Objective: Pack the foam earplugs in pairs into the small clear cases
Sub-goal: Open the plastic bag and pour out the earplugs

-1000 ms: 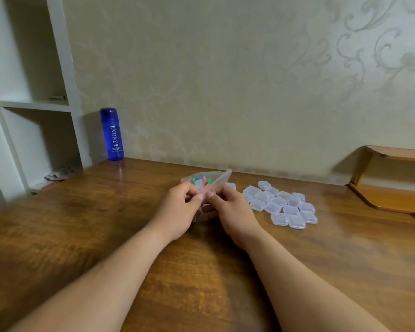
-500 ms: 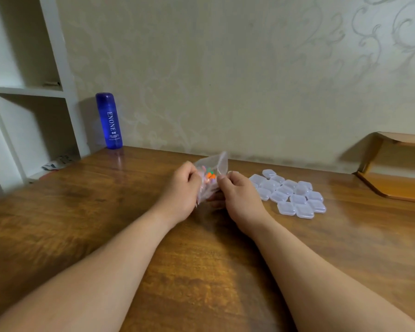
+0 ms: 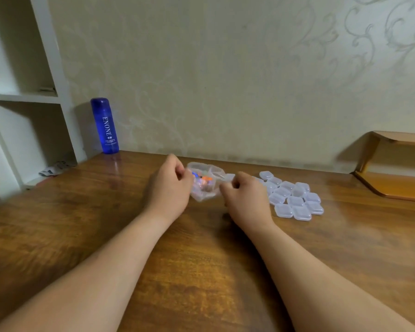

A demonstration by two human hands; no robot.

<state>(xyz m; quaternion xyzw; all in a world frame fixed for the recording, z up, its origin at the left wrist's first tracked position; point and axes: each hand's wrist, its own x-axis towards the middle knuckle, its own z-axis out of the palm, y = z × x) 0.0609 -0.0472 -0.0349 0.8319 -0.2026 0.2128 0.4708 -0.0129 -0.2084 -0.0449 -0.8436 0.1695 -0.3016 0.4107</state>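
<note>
Nearest the camera, two bare forearms are being stretched forward over a glossy brown wooden tabletop (image 3: 201,271). Further in, the left hand (image 3: 169,189) and the right hand (image 3: 246,200) are being held slightly apart. A crumpled clear plastic bag (image 3: 204,192) is lying between them on the wood. The bag's left edge is being pinched by the curled fingers and thumb of the left hand. Its right edge is being gripped by the curled fingers of the right hand, though both holds are being softened by motion blur. Inside the bag, coloured foam earplugs (image 3: 206,179) are being shown only as orange and blue specks, so their number cannot be told.

Just to the right of the right hand, a cluster of small clear square plastic cases (image 3: 295,201) is lying flat on the wood. Roughly fifteen are being counted, and the leftmost of them are being partly hidden by that hand. A lone clear case (image 3: 230,177) is lying just beside the bag's far right corner.

At the back left of the table, one tall blue plastic bottle with white lettering (image 3: 104,125) is standing upright by the wall. One white shelving unit (image 3: 46,68) is rising at the left, with some papers lying on its lowest shelf. One orange-brown wooden corner shelf (image 3: 393,185) is sitting at the right. Behind everything, beige wallpaper with a pale scroll pattern (image 3: 225,68) is covering the wall.
</note>
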